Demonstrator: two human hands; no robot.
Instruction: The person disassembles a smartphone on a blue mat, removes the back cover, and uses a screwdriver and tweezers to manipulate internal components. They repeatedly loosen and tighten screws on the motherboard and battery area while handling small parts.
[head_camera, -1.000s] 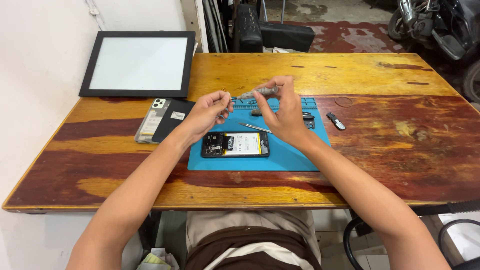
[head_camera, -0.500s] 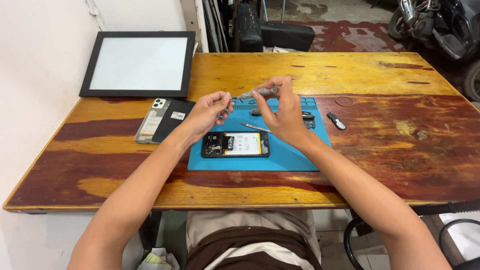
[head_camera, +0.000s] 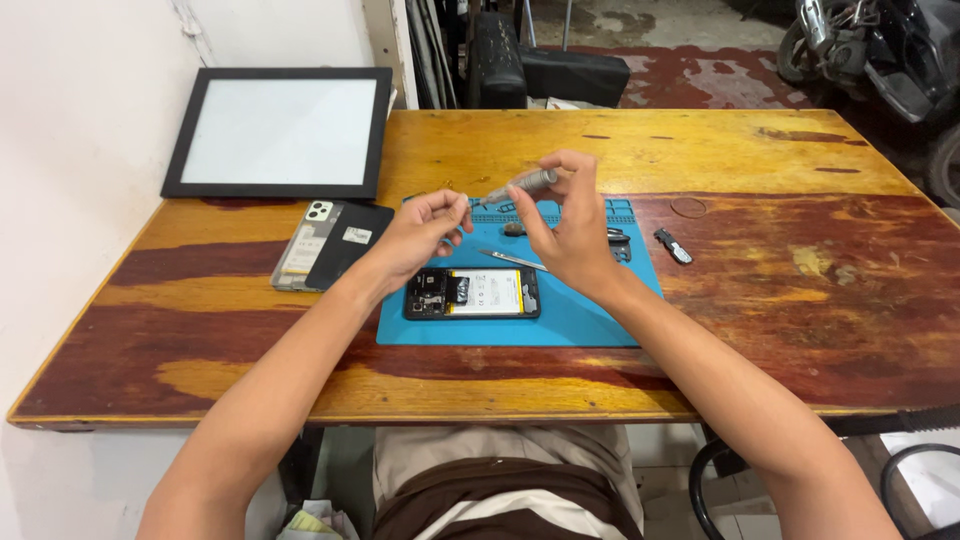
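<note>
A wide wooden tabletop (head_camera: 760, 300), yellow and dark red, stands against a white wall on the left; a motorbike (head_camera: 880, 50) is parked past its far right corner. A black-framed panel (head_camera: 278, 132) lies at the far left corner. A blue mat (head_camera: 580, 325) sits mid-table near the front edge, carrying an opened phone (head_camera: 472, 293) at its left side. Beside the mat's left edge lie a phone back and cover (head_camera: 330, 243). Above the mat, the right hand (head_camera: 570, 235) grips a grey screwdriver (head_camera: 520, 186) between thumb and fingers; the left hand (head_camera: 425, 232) is pinched nearly closed at its tip.
</note>
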